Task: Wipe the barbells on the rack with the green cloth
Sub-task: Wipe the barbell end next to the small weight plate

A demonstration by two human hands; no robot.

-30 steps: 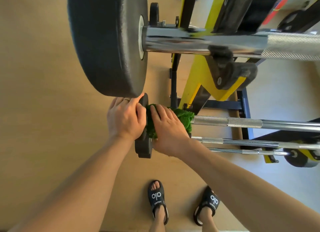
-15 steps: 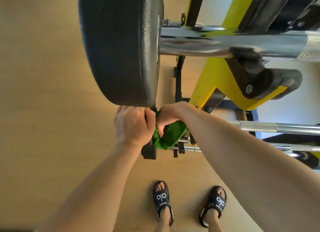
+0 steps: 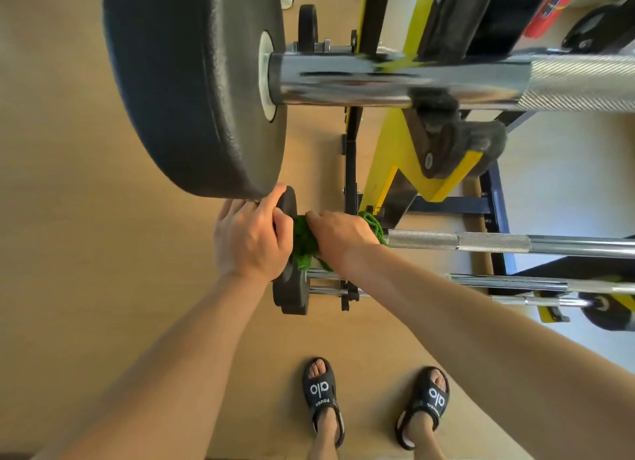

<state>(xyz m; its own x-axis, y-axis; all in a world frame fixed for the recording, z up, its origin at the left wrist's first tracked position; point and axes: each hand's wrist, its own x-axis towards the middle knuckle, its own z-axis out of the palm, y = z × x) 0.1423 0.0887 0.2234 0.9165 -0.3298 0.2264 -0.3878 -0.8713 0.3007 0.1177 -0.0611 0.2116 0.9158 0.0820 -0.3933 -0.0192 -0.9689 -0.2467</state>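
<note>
Now right hand [image 3: 338, 234] around green cloth [image 3: 302, 243] on barbell [image 3: 481, 243] (left hand [image 3: 252, 241] gripping small plate [image 3: 288, 201]).

Gym: loaded barbells [image 3: 481, 243], yellow rack [image 3: 395, 157].

Both black sandals [image 3: 322, 396] read "alo" — smaller print below unreadable.

Support: yellow-and-black rack [image 3: 395, 157], seen from 12 to 3 o'clock.
Carried: large plated barbell [image 3: 395, 79] at 12 o'clock; thinner barbells [image 3: 515, 244] stacked at 3 o'clock.
Floor: tan floor [image 3: 68, 219], stood on by two black sandals [image 3: 323, 396].
</note>
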